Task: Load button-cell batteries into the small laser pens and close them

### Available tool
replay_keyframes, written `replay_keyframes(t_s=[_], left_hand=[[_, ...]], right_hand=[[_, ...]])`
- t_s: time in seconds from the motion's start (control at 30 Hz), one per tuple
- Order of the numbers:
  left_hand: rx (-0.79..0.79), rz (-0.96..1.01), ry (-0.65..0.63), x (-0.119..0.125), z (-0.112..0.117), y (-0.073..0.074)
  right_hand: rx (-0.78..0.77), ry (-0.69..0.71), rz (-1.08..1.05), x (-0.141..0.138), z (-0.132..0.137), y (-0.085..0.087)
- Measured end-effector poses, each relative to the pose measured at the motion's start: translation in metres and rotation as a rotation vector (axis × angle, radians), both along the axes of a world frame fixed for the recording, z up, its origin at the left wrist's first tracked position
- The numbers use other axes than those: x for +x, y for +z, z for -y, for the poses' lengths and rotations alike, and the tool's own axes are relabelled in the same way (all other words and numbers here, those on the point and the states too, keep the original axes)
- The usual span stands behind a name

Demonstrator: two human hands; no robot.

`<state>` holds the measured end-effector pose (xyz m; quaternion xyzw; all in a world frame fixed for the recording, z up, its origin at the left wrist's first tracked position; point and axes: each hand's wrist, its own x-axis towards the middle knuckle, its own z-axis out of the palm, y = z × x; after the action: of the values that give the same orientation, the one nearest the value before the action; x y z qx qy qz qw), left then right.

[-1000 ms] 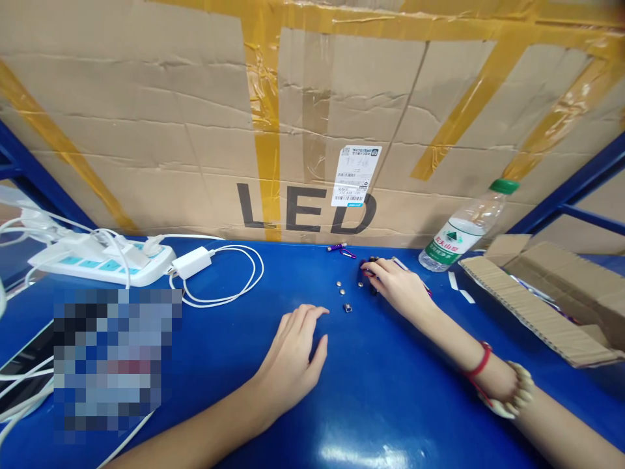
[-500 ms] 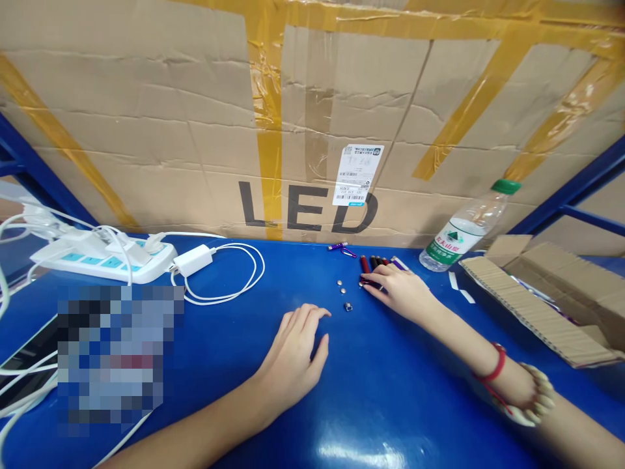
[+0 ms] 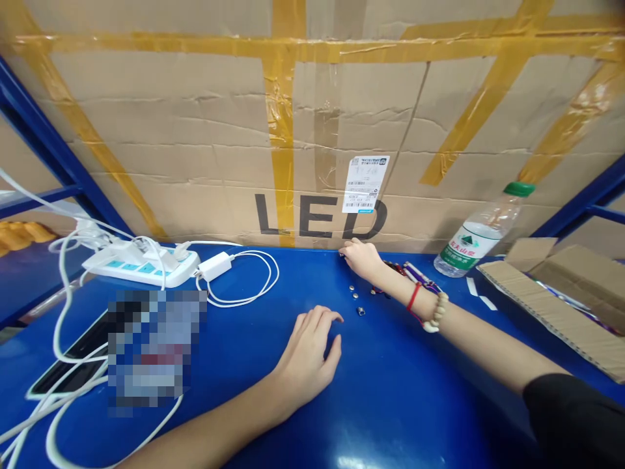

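Observation:
My left hand (image 3: 312, 355) rests palm down on the blue table (image 3: 400, 404), fingers loosely curved and apart, holding nothing. My right hand (image 3: 362, 258) reaches to the table's back edge below the "LED" cardboard (image 3: 195, 143). Its fingertips are pinched together there, and whatever they hold is hidden. A red string and a bead bracelet (image 3: 437, 311) sit on that wrist. Just beside the hand lie two small round button cells (image 3: 354, 291) and a small metal part (image 3: 360, 311). Several thin dark and purple stick-shaped pieces (image 3: 407, 269) lie behind the right wrist.
A plastic water bottle (image 3: 476, 238) with a green cap leans at the back right. An open cardboard box (image 3: 561, 293) is at the right edge. At the left are a white power strip (image 3: 141, 264), a charger (image 3: 215, 266) with looped cable, and a phone (image 3: 68, 365).
My right hand left the stick-shaped pieces and moved left and forward to the back edge, where a small purple item lay. The camera shifted, and my left hand stayed put.

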<state>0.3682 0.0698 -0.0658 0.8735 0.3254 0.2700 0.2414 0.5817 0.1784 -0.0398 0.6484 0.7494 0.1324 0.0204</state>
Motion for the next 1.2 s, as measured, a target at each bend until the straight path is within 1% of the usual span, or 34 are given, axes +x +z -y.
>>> replay_keyframes(t_s=[0.07, 0.17, 0.3, 0.43, 0.5, 0.57, 0.6, 0.67, 0.77, 0.87, 0.93, 1.03, 1.1, 1.2], left_hand=[[-0.009, -0.006, -0.007, -0.001, 0.000, 0.001], [-0.016, -0.017, -0.005, -0.002, 0.000, 0.002], [0.006, -0.011, 0.016, -0.003, 0.001, -0.001], [0.054, 0.053, 0.088, -0.002, -0.001, -0.005], [0.063, 0.067, 0.122, -0.001, -0.002, -0.006], [0.075, 0.058, 0.137, 0.000, -0.004, -0.007], [0.086, 0.044, 0.136, 0.000, -0.004, -0.007], [0.120, -0.008, 0.117, 0.000, -0.005, -0.008], [0.194, -0.112, 0.048, 0.000, -0.005, -0.009], [0.271, -0.173, -0.018, 0.000, -0.006, -0.015], [0.312, -0.162, -0.024, 0.000, -0.006, -0.018], [0.353, -0.078, -0.001, 0.001, -0.008, -0.021], [0.348, -0.032, -0.002, 0.002, -0.010, -0.020], [0.305, -0.007, -0.045, 0.001, -0.011, -0.015]], right_hand=[[0.005, 0.008, -0.036, 0.000, 0.002, -0.002], [0.003, 0.076, -0.116, -0.004, 0.018, -0.001], [-0.051, 0.262, -0.227, -0.017, 0.052, 0.001], [-0.110, 0.476, -0.319, -0.028, 0.084, -0.001], [-0.147, 0.577, -0.396, -0.027, 0.094, -0.003], [-0.121, 0.629, -0.523, -0.021, 0.101, -0.004], [-0.078, 0.624, -0.585, -0.017, 0.103, -0.005], [0.029, 0.557, -0.652, -0.008, 0.107, -0.008], [0.122, 0.425, -0.620, 0.004, 0.113, -0.012], [0.173, 0.343, -0.562, 0.009, 0.118, -0.019], [0.207, 0.321, -0.545, 0.011, 0.120, -0.024], [0.241, 0.305, -0.542, 0.011, 0.119, -0.033], [0.246, 0.296, -0.552, 0.011, 0.118, -0.037], [0.235, 0.304, -0.571, 0.010, 0.118, -0.041]])
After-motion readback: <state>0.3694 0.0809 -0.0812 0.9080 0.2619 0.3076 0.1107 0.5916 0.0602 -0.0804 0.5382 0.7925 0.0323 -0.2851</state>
